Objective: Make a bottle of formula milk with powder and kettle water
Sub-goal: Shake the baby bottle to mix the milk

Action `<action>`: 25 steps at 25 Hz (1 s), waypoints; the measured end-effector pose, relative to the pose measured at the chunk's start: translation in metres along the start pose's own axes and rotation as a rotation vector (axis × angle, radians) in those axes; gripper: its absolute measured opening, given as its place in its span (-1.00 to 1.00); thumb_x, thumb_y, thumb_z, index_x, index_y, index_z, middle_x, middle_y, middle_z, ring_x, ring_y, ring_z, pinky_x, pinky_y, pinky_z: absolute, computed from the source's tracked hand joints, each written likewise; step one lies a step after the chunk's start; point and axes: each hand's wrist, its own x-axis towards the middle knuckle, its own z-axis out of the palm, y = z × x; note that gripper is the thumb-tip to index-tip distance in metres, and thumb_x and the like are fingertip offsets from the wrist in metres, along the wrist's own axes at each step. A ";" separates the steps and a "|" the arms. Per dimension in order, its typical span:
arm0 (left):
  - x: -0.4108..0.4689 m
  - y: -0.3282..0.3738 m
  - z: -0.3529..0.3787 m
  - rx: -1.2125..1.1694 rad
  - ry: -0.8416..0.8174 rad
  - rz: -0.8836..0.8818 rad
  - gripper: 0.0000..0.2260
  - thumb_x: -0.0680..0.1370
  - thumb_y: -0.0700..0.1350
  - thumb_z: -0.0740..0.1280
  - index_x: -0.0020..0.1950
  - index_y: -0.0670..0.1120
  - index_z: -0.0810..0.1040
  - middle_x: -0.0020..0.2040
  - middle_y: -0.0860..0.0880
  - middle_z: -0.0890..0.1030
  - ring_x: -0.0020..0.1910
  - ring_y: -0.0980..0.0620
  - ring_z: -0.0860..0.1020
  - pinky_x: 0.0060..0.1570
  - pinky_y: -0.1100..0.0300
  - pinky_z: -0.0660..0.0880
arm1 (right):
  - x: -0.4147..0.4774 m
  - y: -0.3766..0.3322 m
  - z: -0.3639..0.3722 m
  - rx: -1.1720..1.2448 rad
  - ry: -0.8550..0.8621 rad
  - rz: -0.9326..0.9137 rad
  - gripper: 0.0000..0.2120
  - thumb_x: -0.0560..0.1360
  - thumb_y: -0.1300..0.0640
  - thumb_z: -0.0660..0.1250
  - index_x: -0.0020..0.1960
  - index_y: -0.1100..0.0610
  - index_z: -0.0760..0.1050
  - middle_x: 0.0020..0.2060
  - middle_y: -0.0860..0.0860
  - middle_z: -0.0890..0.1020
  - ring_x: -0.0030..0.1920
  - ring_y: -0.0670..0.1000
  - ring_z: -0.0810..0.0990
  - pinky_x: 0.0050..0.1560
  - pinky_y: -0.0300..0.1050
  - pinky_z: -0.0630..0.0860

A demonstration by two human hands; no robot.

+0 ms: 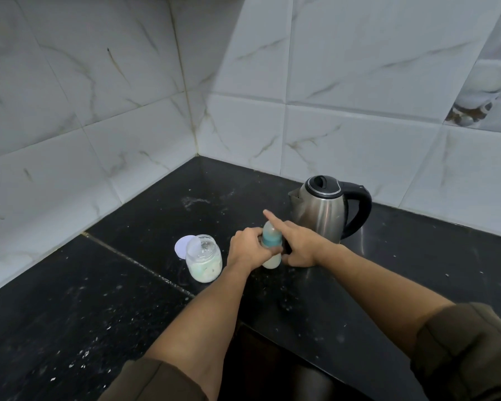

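Standing on the black speckled stone desk [70,299] before the steel electric kettle [324,209], the small clear baby bottle [272,244] with teal collar is gripped by the left hand [248,250] to steady it while the right hand [297,247], forefinger outstretched, clasps its other side, seemingly tightening the top.

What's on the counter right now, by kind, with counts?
Baby bottle, held upright by left hand and right hand: 1
Kettle: 1
Powder jar, open: 1
Jar lid, lying flat behind it: 1
Total: 4
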 end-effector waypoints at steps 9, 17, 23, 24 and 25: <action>0.017 0.041 -0.059 -0.145 0.123 0.079 -0.59 0.21 0.31 0.56 -0.12 0.07 0.72 -0.27 0.21 0.72 -0.19 0.26 0.69 -0.02 0.11 0.67 | 0.019 -0.017 -0.026 0.279 0.411 -0.115 0.25 0.43 0.05 0.62 0.65 -0.24 -0.34 0.05 -0.12 0.57 0.02 -0.01 0.62 0.20 -0.12 0.50; 0.022 0.046 -0.085 -0.114 0.133 0.102 -0.60 0.21 0.31 0.57 -0.17 0.05 0.71 -0.29 0.16 0.71 -0.24 0.22 0.69 -0.10 0.13 0.67 | 0.038 -0.015 -0.034 0.250 0.457 -0.218 0.04 0.45 -0.08 0.58 0.66 -0.20 -0.08 -0.01 -0.09 0.65 -0.10 0.00 0.68 0.08 -0.09 0.57; 0.031 0.052 -0.110 -0.347 0.228 0.031 -0.67 0.46 0.33 0.24 -0.06 0.18 0.69 -0.08 0.12 0.74 0.00 0.07 0.69 0.14 0.06 0.56 | 0.055 -0.015 -0.083 0.364 0.634 -0.190 -0.04 0.39 -0.12 0.62 0.56 -0.29 0.07 0.14 -0.03 0.62 0.04 0.10 0.67 0.11 -0.09 0.55; 0.034 0.052 -0.114 -0.314 0.260 0.000 -0.70 0.51 0.29 0.19 -0.09 0.20 0.65 -0.05 0.11 0.74 0.02 0.02 0.69 0.13 0.05 0.54 | 0.056 -0.016 -0.094 0.507 0.735 -0.159 -0.05 0.37 -0.10 0.64 0.55 -0.29 0.10 0.16 -0.07 0.59 0.04 0.03 0.66 0.11 -0.11 0.57; 0.037 0.052 -0.118 -0.235 0.283 -0.025 -0.71 0.55 0.22 0.16 -0.07 0.18 0.65 -0.04 0.09 0.74 0.02 -0.02 0.68 0.09 0.06 0.53 | 0.057 -0.018 -0.104 0.691 0.832 -0.118 -0.06 0.36 -0.09 0.64 0.54 -0.30 0.12 0.17 -0.09 0.57 0.07 -0.01 0.65 0.09 -0.10 0.62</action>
